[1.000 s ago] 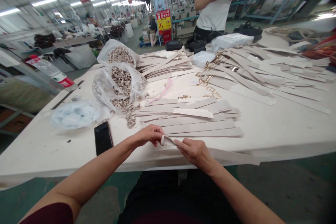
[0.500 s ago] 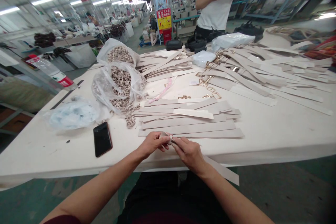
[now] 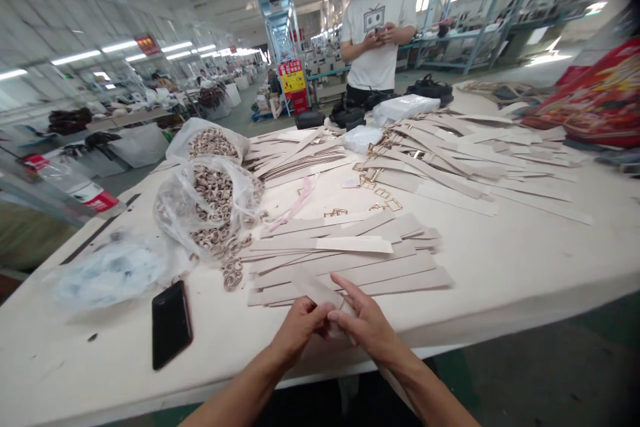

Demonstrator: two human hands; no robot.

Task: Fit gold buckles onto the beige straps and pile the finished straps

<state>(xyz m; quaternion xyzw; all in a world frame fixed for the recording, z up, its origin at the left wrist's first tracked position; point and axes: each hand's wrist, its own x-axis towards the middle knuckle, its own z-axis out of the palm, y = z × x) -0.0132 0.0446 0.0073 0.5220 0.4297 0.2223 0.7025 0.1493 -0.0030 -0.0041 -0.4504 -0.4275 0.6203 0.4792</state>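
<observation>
At the table's near edge my left hand [image 3: 300,328] pinches a pale grey strip [image 3: 313,288]. My right hand [image 3: 364,320] grips the same strip from the other side, its index finger stretched out along it. The strip's upper end points up and left, over a row of flat grey strips [image 3: 350,273]; its other end hangs below the right forearm. Small loops [image 3: 233,273] lie left of that row, spilling from a clear plastic bag [image 3: 167,203]. Gold metal buckles [image 3: 383,193] lie beyond the strips.
A black phone [image 3: 171,325] and a bluish plastic bag [image 3: 110,275] lie at left, near a bottle [image 3: 95,193]. More strips [image 3: 450,167] are heaped at back right, beside a red bag [image 3: 595,97]. A person in a white shirt [image 3: 377,20] stands behind the table [image 3: 525,260].
The view has tilted up and shifted right. My right index finger has stretched out, and the strip's end now sticks out farther above my hands.
</observation>
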